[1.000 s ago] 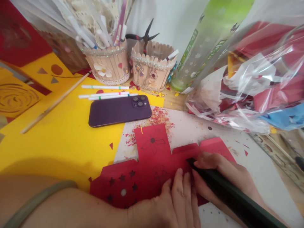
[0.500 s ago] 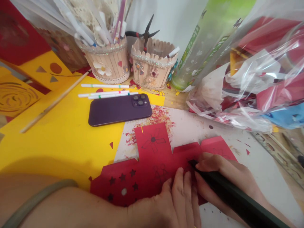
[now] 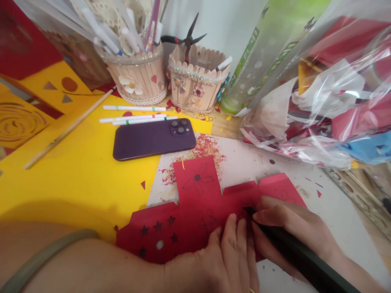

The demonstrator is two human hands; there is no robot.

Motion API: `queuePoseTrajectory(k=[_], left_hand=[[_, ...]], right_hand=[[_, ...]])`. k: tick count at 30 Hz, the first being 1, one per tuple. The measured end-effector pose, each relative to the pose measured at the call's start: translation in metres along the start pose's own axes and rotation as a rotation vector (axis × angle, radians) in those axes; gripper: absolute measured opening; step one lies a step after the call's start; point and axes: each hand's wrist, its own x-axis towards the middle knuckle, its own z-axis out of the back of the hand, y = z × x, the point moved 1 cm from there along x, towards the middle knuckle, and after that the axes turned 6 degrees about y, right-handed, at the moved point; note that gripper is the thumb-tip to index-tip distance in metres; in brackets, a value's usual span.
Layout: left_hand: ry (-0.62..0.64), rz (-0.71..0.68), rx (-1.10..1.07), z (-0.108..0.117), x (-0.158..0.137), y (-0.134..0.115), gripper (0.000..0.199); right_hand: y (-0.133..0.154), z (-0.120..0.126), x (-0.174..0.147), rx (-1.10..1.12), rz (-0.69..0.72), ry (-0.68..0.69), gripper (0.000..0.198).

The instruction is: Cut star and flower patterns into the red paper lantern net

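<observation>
A black tool (image 3: 295, 246) is gripped in the fingers of the right hand (image 3: 290, 215); the red card (image 3: 189, 228) (partly star-patterned) is covered by the left hand (image 3: 221, 262), its fingers outstretched.

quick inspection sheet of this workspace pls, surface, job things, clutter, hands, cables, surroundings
Surface: white sheet and yellow card over wooden tabletop; red and gold specks on the sheet.
Job's things: red card with tabs, drawn shapes and dark stars; black pointed tool, exact type unclear, its tip at the card.
Clutter: purple phone, three white sticks, wooden stick, red triangular scrap.
Hands: left hand flat on the red card; right hand grips the tool.
Cables: nothing seen.
Surroundings: two craft-stick pots, one holding pliers; green translucent container; clear plastic bag of paper scraps.
</observation>
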Motion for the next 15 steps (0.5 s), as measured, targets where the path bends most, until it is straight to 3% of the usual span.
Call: queuePoseTrajectory(k=[11,15], left_hand=[[0.019,-0.010,-0.026,0.0041,-0.0012,0.0028,0.028],[0.010,-0.032,-0.024,0.0070,0.0001,0.0060,0.026]], right_hand=[[-0.0017,0.0027,-0.0038,0.062,-0.019,0.087,0.025],[-0.0035,0.0063,-0.0041,0.149,-0.139,0.054,0.023]])
